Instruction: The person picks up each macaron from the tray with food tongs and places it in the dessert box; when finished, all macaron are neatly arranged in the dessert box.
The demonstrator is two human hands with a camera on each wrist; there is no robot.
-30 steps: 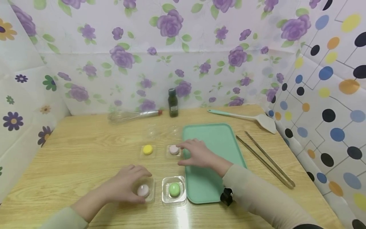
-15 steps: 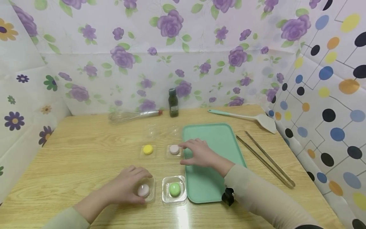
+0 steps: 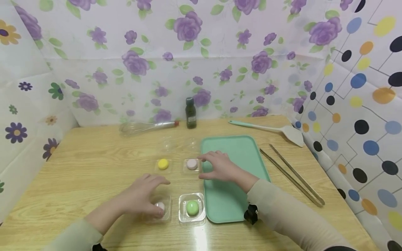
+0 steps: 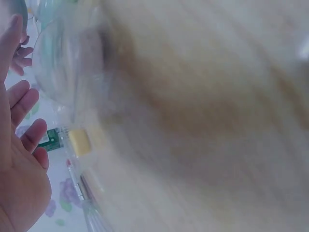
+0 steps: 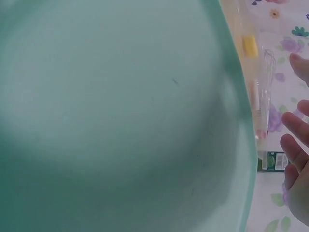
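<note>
My left hand [image 3: 138, 197] hovers over a clear plastic box [image 3: 170, 211] with a pale pink macaron [image 3: 160, 205] inside. Its fingers are spread and grip nothing; the thumb partly covers the macaron. In the left wrist view the palm of that hand [image 4: 24, 183] stands apart from the domed clear box [image 4: 53, 72]. Over the green tray [image 3: 232, 146] is my right hand [image 3: 220, 167], fingers loosely parted and holding nothing. Its fingertips are near another pale pink macaron [image 3: 192, 164] in a clear holder. Beside the left box, a green macaron [image 3: 192, 207] sits in an uncovered clear box [image 3: 180, 217].
A yellow macaron [image 3: 163, 164] rests in a clear holder. Behind it lie clear plastic lids [image 3: 167, 143]. A whisk [image 3: 147, 126], a dark bottle [image 3: 191, 113] and a white spatula [image 3: 292, 134] line the back. Metal tongs [image 3: 293, 174] lie right of the tray.
My left hand has lifted off the clear box, its fingers spreading wider and its thumb now over the macaron. The right hand has barely shifted.
</note>
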